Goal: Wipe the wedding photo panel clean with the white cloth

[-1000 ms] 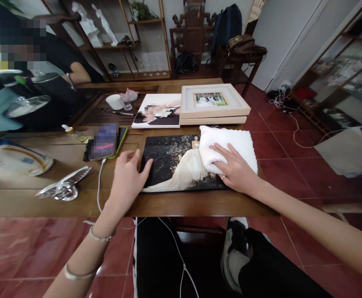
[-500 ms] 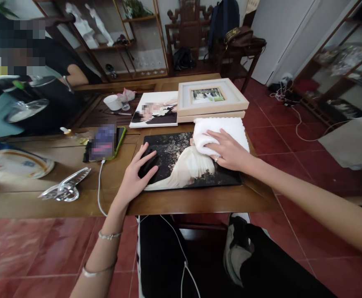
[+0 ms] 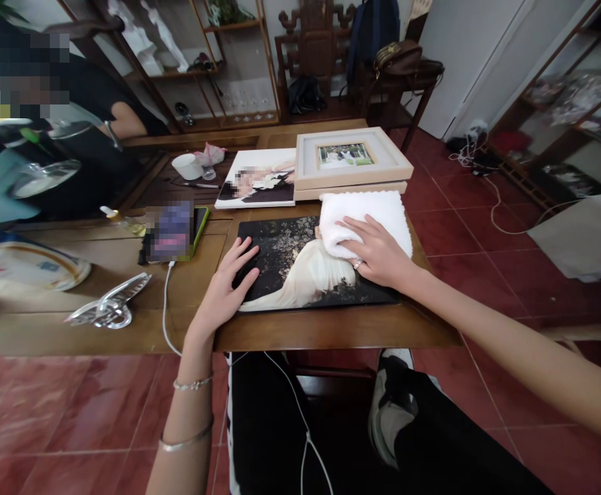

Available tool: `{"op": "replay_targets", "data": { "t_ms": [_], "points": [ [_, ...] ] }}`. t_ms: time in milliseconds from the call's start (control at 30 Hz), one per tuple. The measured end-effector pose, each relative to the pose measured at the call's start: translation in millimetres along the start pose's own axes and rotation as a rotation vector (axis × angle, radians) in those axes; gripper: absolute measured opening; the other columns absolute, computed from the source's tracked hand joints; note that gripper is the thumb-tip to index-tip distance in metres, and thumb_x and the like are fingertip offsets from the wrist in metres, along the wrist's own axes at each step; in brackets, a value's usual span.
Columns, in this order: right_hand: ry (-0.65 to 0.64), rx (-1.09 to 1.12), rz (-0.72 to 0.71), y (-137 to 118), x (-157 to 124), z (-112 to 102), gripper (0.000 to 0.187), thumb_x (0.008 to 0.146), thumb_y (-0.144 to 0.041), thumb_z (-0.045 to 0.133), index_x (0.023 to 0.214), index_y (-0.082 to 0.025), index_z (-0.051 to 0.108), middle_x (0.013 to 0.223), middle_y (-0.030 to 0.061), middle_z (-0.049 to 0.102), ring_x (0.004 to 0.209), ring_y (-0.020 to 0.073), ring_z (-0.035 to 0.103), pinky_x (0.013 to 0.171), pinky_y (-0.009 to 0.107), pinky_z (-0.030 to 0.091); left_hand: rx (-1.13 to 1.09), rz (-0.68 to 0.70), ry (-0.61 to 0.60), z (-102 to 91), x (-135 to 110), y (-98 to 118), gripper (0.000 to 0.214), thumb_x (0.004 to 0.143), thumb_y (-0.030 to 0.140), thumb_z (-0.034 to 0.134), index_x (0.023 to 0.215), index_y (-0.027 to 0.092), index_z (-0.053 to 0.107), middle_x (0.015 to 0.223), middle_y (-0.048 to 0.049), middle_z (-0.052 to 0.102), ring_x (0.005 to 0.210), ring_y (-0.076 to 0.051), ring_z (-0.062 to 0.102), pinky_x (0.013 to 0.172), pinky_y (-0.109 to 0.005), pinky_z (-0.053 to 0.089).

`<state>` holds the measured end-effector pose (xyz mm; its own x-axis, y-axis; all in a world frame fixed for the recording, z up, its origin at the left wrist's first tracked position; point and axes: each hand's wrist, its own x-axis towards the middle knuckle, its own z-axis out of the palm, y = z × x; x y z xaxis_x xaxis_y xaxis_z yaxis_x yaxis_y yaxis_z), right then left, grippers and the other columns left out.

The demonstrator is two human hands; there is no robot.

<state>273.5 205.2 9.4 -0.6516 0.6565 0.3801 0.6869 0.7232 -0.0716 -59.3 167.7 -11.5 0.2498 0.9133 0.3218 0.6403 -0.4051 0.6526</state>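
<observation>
A dark photo panel (image 3: 285,265) showing a pale gown lies flat at the front edge of the wooden table. My left hand (image 3: 223,285) rests on its left end, fingers spread and holding nothing. On the right part of the panel, my right hand (image 3: 377,254) presses down on a white towel (image 3: 367,210), its fingers laid over and into the folded cloth. The towel hides the panel's upper right corner.
Behind the panel lie a white-edged photo print (image 3: 252,180) and stacked light wood picture frames (image 3: 355,179). To the left are a charging phone (image 3: 200,230), a silver hair claw clip (image 3: 112,302) and a dropper bottle (image 3: 125,221). Another person's arm (image 3: 125,124) rests across the table.
My left forearm has swung slightly to the right, while that hand stays on the panel's left end. My right hand and the towel look almost unmoved.
</observation>
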Motion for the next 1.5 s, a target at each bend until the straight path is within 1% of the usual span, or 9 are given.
{"op": "replay_targets", "data": {
  "t_ms": [333, 433, 567, 667, 800, 933, 1267, 1367, 1500],
  "points": [
    [-0.049, 0.106, -0.209, -88.8, -56.0, -30.8, 0.022, 0.077, -0.006, 0.057, 0.088, -0.016, 0.074, 0.146, 0.0221, 0.050, 0.139, 0.0378, 0.041, 0.110, 0.065, 0.035, 0.049, 0.020, -0.032, -0.1, -1.3, -1.3, 0.050, 0.100, 0.049, 0.045, 0.143, 0.024, 0.049, 0.158, -0.0089, 0.037, 0.150, -0.026, 0.025, 0.122, -0.053, 0.019],
    [-0.094, 0.157, -0.213, -80.4, -50.5, -35.1, 0.028, 0.076, -0.006, 0.057, 0.095, -0.017, 0.074, 0.145, 0.0201, 0.052, 0.138, 0.0363, 0.044, 0.109, 0.066, 0.035, 0.054, 0.028, -0.044, -0.7, -1.3, -1.6, 0.050, 0.101, 0.049, 0.044, 0.144, 0.024, 0.048, 0.158, -0.0089, 0.037, 0.150, -0.026, 0.024, 0.122, -0.052, 0.019],
    [-0.146, 0.178, -0.119, -31.8, -19.9, -29.6, 0.034, 0.082, -0.010, 0.055, 0.112, -0.016, 0.069, 0.142, 0.0213, 0.054, 0.139, 0.0324, 0.043, 0.112, 0.069, 0.026, 0.054, 0.041, -0.060, -1.4, -1.2, -2.6, 0.050, 0.101, 0.048, 0.045, 0.145, 0.024, 0.047, 0.159, -0.0085, 0.035, 0.151, -0.025, 0.022, 0.123, -0.052, 0.018],
    [-0.150, 0.158, -0.036, 7.5, 6.2, -21.4, 0.035, 0.086, -0.013, 0.052, 0.117, -0.018, 0.066, 0.142, 0.0175, 0.056, 0.139, 0.0307, 0.043, 0.113, 0.067, 0.026, 0.056, 0.045, -0.063, -1.6, -1.2, -3.5, 0.050, 0.101, 0.047, 0.045, 0.145, 0.024, 0.046, 0.159, -0.0085, 0.035, 0.151, -0.025, 0.022, 0.123, -0.052, 0.018],
    [-0.116, 0.146, 0.012, 32.0, 26.2, -14.6, 0.030, 0.093, -0.020, 0.046, 0.115, -0.017, 0.066, 0.135, 0.0152, 0.062, 0.127, 0.0333, 0.054, 0.109, 0.066, 0.031, 0.054, 0.037, -0.063, -1.9, -1.0, -3.4, 0.050, 0.101, 0.048, 0.045, 0.145, 0.025, 0.047, 0.159, -0.0083, 0.035, 0.151, -0.026, 0.023, 0.122, -0.054, 0.018],
    [-0.115, 0.127, 0.026, 17.7, 16.5, -15.3, 0.036, 0.089, -0.012, 0.047, 0.120, -0.016, 0.065, 0.138, 0.0180, 0.059, 0.138, 0.0333, 0.044, 0.112, 0.067, 0.029, 0.054, 0.033, -0.058, -1.8, -0.9, -2.7, 0.050, 0.100, 0.049, 0.044, 0.144, 0.025, 0.048, 0.158, -0.0091, 0.036, 0.150, -0.026, 0.024, 0.122, -0.054, 0.019],
    [-0.108, 0.156, -0.184, -85.5, -59.3, -36.9, 0.027, 0.074, -0.006, 0.058, 0.093, -0.019, 0.072, 0.146, 0.0188, 0.051, 0.142, 0.0369, 0.036, 0.112, 0.071, 0.027, 0.071, 0.040, -0.054, -1.2, -0.8, -2.6, 0.051, 0.100, 0.050, 0.043, 0.145, 0.025, 0.047, 0.158, -0.0083, 0.036, 0.150, -0.027, 0.024, 0.122, -0.054, 0.020],
    [-0.113, 0.184, -0.202, -83.5, -56.0, -37.3, 0.029, 0.073, -0.007, 0.058, 0.096, -0.019, 0.072, 0.145, 0.0185, 0.052, 0.141, 0.0366, 0.038, 0.111, 0.071, 0.029, 0.069, 0.039, -0.056, -1.4, -1.0, -3.0, 0.051, 0.100, 0.050, 0.044, 0.145, 0.026, 0.047, 0.158, -0.0083, 0.036, 0.150, -0.027, 0.024, 0.122, -0.054, 0.020],
    [-0.125, 0.188, -0.166, -48.0, -30.2, -29.9, 0.030, 0.081, -0.010, 0.055, 0.106, -0.018, 0.070, 0.141, 0.0179, 0.057, 0.139, 0.0314, 0.043, 0.112, 0.067, 0.030, 0.060, 0.039, -0.065, -1.7, -1.0, -3.5, 0.051, 0.100, 0.049, 0.044, 0.146, 0.025, 0.046, 0.159, -0.0086, 0.035, 0.151, -0.027, 0.023, 0.122, -0.053, 0.019]
  ]
}}
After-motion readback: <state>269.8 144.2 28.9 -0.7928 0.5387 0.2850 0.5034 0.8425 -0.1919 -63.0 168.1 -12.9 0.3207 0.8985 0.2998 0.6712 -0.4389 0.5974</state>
